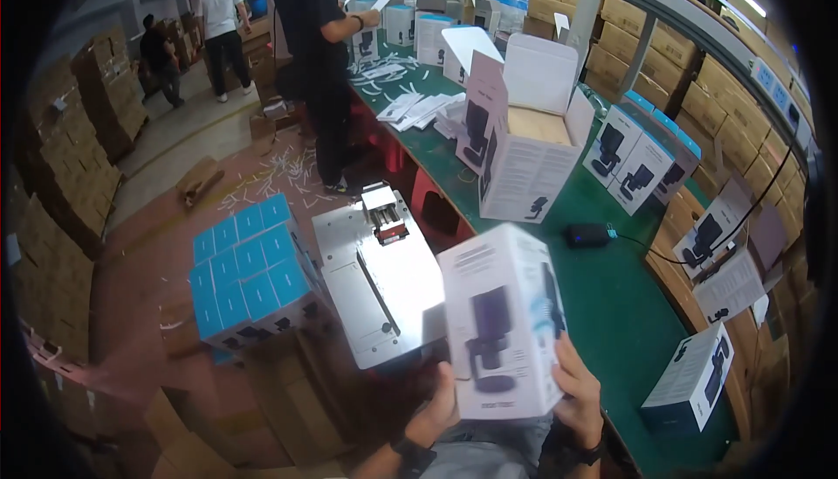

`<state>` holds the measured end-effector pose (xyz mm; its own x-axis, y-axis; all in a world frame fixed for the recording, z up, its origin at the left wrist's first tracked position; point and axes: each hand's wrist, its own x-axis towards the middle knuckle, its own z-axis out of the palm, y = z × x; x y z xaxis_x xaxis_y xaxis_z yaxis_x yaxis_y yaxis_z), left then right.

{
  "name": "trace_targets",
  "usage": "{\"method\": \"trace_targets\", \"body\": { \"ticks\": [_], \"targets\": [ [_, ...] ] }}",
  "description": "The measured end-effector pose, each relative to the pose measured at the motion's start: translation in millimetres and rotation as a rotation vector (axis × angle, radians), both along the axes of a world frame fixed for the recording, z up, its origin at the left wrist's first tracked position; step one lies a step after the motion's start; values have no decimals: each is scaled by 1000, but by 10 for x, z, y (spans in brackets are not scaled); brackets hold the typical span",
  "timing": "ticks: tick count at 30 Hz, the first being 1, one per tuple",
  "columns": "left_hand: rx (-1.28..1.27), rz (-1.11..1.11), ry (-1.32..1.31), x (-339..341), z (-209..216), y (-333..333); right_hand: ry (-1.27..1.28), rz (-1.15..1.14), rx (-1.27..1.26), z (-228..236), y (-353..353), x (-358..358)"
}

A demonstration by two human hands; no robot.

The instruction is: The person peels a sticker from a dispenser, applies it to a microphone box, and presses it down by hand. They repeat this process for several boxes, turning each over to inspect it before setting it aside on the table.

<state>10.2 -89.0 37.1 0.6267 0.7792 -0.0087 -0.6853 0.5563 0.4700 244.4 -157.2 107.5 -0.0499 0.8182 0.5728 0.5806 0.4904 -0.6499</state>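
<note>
Between my two hands is a white product box with a dark microphone-like picture on its front, held tilted above the front edge of the green table. My left hand grips its lower left side, thumb showing and the other fingers mostly hidden. My right hand wraps the lower right side with bent fingers. Just left of the box stands a metal machine with a flat shiny top. Farther back, an open white box stands upright on the table, its flaps raised.
Blue-topped boxes are stacked at the left. On the green table are a small black device with a cable, more boxes and white paper slips. A co-worker stands at the far end. Open cartons lie low left.
</note>
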Motion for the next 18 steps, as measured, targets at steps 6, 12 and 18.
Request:
{"method": "trace_targets", "body": {
  "ticks": [6,12,18],
  "targets": [
    [-109,109,284,-237,-793,-452,-689,309,-234,818,313,-284],
    [-270,282,105,-214,-854,-369,-874,358,-302,1111,684,-729],
    [-4,228,88,-246,-797,-25,-860,293,-143,1022,1780,-895]
  ]
}}
